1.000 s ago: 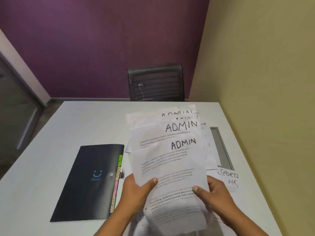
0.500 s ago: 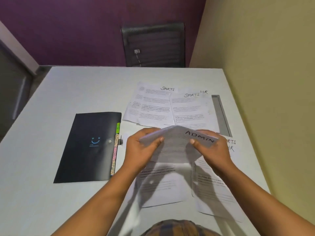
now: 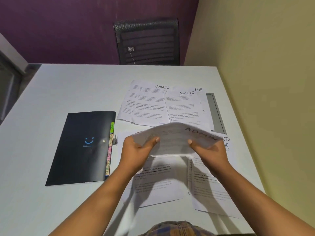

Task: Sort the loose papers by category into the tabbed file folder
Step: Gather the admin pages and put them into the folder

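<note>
AT THE BENCH: My left hand point(image 3: 136, 151) and right hand point(image 3: 210, 151) hold the ADMIN stack point(image 3: 172, 139) in the air above the bench point(image 3: 68, 86), one hand at each near corner. The fingers point(image 3: 156, 139) of both hands are clamped on the stack, thumbs on top and the rest curled beneath. The sheets arch upward between the two grips, with the word ADMIN showing near the far right corner.

The folder point(image 3: 81, 147) lies shut and flat on the bench, to the left of my left hand and apart from it. Its coloured tabs point(image 3: 110, 150) stick out along its right edge. The green top tab reads HR, and lower ones read ADMIN and SPORTS.

Beyond the stack, two SPORTS sheets point(image 3: 148, 103) lie flat side by side and overlapping. An HR sheet point(image 3: 202, 96) peeks out from under the right one. A further sheet point(image 3: 226, 139), partly hidden by my right hand, shows the end of SPORTS and a letter R below it. Two printed sheets point(image 3: 158, 184) rest on the bench beneath my forearms, their headings hidden by the stack.

A grey strip point(image 3: 215, 111) runs along the bench's right side, near the yellow wall point(image 3: 264, 82). A black mesh chair point(image 3: 146, 41) stands at the far edge against the purple wall point(image 3: 68, 28).
</note>
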Motion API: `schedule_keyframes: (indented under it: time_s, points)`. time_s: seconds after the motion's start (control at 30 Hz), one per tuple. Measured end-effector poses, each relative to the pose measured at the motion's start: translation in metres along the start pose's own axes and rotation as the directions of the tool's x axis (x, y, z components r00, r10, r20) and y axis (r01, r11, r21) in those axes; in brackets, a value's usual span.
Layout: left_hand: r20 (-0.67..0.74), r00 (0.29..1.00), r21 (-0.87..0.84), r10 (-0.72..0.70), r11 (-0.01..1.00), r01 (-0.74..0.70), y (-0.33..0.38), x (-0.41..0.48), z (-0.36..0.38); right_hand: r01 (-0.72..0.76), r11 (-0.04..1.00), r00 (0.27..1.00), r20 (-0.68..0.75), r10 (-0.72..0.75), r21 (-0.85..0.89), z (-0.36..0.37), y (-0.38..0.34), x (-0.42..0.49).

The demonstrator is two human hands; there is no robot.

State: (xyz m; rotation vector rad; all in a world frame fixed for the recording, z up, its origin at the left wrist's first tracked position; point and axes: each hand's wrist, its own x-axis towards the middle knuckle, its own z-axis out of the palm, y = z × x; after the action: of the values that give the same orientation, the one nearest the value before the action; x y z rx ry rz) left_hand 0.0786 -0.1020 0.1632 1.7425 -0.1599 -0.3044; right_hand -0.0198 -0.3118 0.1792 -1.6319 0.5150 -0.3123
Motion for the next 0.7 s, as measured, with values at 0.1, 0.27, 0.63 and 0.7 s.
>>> schedule_keyframes:
  time_s: [0.1, 0.27, 0.63, 0.7]
  points:
    - [0.030, 0.999, 0.024, -0.013, 1.000, 0.012, -0.007, 0.004, 0.004, -0.038, 0.999, 0.999, 0.015, 0.038, 0.009, 0.004, 0.009, 0.000]
    - [0.004, 0.992, 0.207, -0.127, 0.971, 0.124, -0.039, 0.014, 0.023, -0.246, 0.949, 0.965, 0.039, 0.259, -0.198, 0.021, 0.049, 0.012]
    - [0.181, 0.973, 0.208, -0.142, 0.973, 0.103, -0.032, -0.009, 0.013, -0.207, 0.977, 0.970, -0.120, 0.212, 0.058, -0.024, 0.031, 0.030]
    - [0.152, 0.977, 0.259, -0.147, 0.960, 0.104, -0.029, -0.021, 0.018, -0.223, 0.970, 0.968, -0.098, 0.233, 0.097, -0.031, 0.029, 0.030]
